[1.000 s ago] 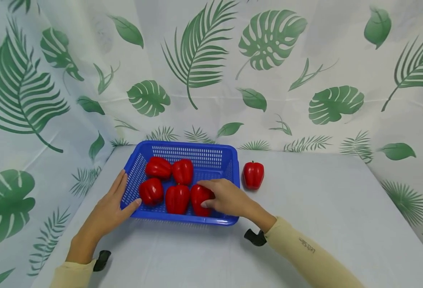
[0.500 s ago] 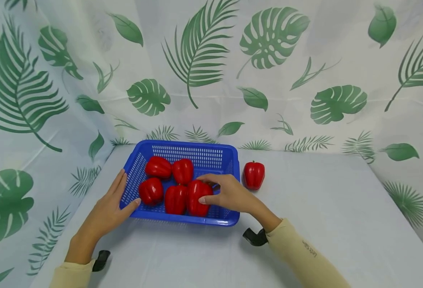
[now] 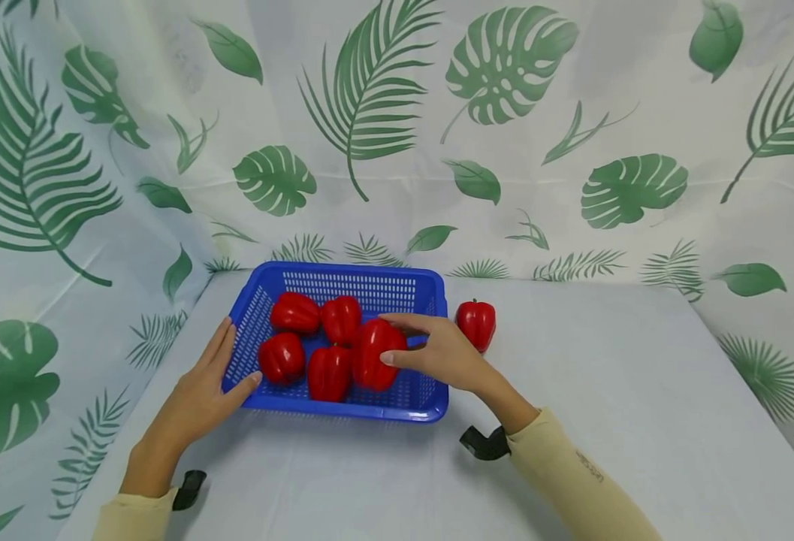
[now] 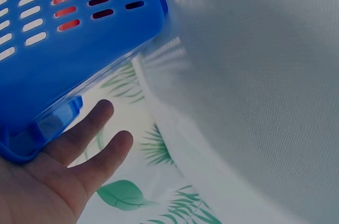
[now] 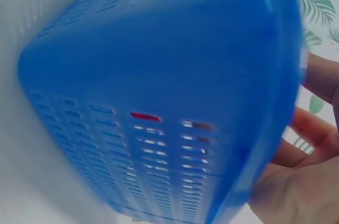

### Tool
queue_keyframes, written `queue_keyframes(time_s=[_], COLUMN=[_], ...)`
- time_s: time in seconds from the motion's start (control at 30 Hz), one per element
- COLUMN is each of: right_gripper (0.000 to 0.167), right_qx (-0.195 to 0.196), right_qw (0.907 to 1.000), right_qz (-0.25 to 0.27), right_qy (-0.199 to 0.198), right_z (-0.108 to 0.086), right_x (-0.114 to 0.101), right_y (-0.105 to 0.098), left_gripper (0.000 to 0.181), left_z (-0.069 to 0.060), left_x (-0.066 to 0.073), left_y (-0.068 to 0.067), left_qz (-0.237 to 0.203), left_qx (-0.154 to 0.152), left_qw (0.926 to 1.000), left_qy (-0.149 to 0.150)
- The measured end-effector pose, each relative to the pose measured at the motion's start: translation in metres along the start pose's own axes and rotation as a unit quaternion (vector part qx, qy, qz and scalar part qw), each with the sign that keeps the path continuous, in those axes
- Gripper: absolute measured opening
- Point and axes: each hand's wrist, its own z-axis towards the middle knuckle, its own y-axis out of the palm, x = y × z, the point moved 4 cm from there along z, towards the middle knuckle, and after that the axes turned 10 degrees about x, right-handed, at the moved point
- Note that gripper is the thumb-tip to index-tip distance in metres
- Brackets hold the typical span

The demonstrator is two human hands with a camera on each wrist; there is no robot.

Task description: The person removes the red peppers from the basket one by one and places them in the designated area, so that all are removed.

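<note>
In the head view my right hand (image 3: 447, 353) pinches a red bell pepper (image 3: 373, 355) between thumb and fingers, raised a little in the right part of the blue basket (image 3: 342, 412). Several other red peppers lie in the basket, one (image 3: 330, 373) just left of the held one. My left hand (image 3: 197, 398) rests against the basket's left side, fingers straight and thumb at the front rim. The left wrist view shows this hand (image 4: 69, 166) at the basket's edge (image 4: 79, 65). In the right wrist view the basket wall (image 5: 159, 65) hides the held pepper and part of my right hand (image 5: 307, 176).
Another red pepper (image 3: 475, 324) stands on the white table (image 3: 593, 391), just right of the basket. A white curtain (image 3: 397, 180) with green leaves rises behind the table and along both sides. Black devices (image 3: 484, 443) are worn at both wrists.
My right hand has raised its pepper slightly off the basket floor and moved it a bit away from me. My left hand has stayed at the basket's left side.
</note>
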Motion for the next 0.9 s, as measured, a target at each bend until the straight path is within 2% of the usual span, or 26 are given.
queue_keyframes(time_s=[0.37, 0.67, 0.9], right_gripper=[0.065, 0.063, 0.062], right_qx=[0.021, 0.033, 0.049], right_qw=[0.9996, 0.9994, 0.9980], right_qz=[0.007, 0.012, 0.037], right_qy=[0.016, -0.002, 0.017], right_z=[-0.010, -0.019, -0.029], right_x=[0.002, 0.006, 0.016], right_y=[-0.021, -0.045, -0.066], left_gripper=[0.102, 0.102, 0.101], left_z=[-0.002, -0.001, 0.000], left_x=[0.000, 0.000, 0.000], left_y=[0.001, 0.000, 0.000], left_qz=[0.003, 0.003, 0.001], left_qx=[-0.003, -0.002, 0.001], left_qw=[1.0000, 1.0000, 1.0000], left_qy=[-0.004, -0.002, 0.003])
